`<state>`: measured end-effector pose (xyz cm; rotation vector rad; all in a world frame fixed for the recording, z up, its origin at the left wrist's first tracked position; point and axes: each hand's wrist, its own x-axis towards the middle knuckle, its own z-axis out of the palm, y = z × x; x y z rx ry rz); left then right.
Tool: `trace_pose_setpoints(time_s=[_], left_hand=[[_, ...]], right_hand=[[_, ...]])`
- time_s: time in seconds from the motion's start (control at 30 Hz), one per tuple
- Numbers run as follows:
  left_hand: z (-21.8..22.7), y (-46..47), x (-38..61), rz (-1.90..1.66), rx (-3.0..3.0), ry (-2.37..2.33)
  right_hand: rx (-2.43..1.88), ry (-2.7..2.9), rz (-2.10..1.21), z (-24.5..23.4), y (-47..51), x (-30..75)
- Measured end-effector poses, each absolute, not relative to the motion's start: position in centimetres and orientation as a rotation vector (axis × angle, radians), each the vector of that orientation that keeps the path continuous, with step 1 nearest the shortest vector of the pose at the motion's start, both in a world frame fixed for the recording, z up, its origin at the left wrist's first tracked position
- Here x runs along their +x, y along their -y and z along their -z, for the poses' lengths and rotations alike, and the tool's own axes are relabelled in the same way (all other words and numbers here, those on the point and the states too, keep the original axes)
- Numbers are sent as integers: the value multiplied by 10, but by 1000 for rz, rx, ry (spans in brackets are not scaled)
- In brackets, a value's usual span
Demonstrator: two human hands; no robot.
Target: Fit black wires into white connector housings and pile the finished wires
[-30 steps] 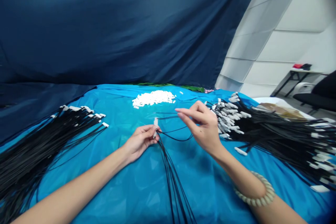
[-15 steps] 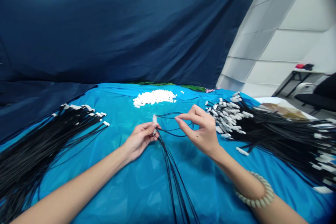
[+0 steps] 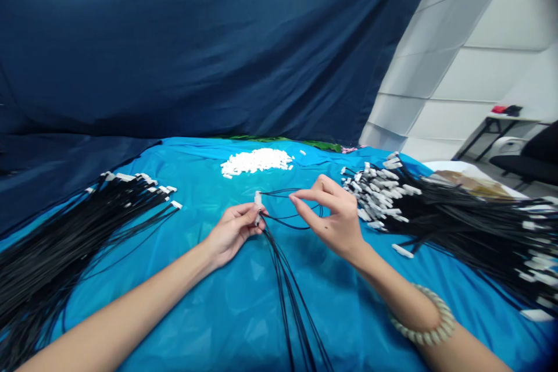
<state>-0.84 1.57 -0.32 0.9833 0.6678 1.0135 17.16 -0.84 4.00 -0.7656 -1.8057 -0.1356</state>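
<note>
A small white plug [image 3: 258, 200] is standing upright in the left hand [image 3: 233, 233], with the thumb and curled fingers pinching it. Thin black wires [image 3: 285, 296] are running from the plug, some trailing down across the sheet toward the person and a few looping out to its right. The right hand [image 3: 335, 218] is hovering just right of the plug, its forefinger reaching out beside the looping wires and its other fingers loosely curled; I cannot tell whether it is pinching a wire. A bead bracelet [image 3: 444, 325] is circling the right wrist. Beyond the plug, a heap of small white pieces [image 3: 256, 161] is lying on the blue sheet [image 3: 209, 314]. Left of the plug, a bundle of black cables [image 3: 65, 244] is fanning out with white ends, and right of it, a larger bundle of black cables [image 3: 457, 226] is doing the same. One loose white piece [image 3: 401, 251] is lying near that right bundle. Far behind the plug, a dark blue cloth [image 3: 174, 40] is hanging.
</note>
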Motion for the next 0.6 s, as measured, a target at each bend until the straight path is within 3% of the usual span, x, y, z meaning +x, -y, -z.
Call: trace_pose_setpoints(time_s=[0.6], left_hand=[[2, -11, -6, -973, 1174, -764]], right_hand=[[-928, 1977, 84, -38, 7, 166]])
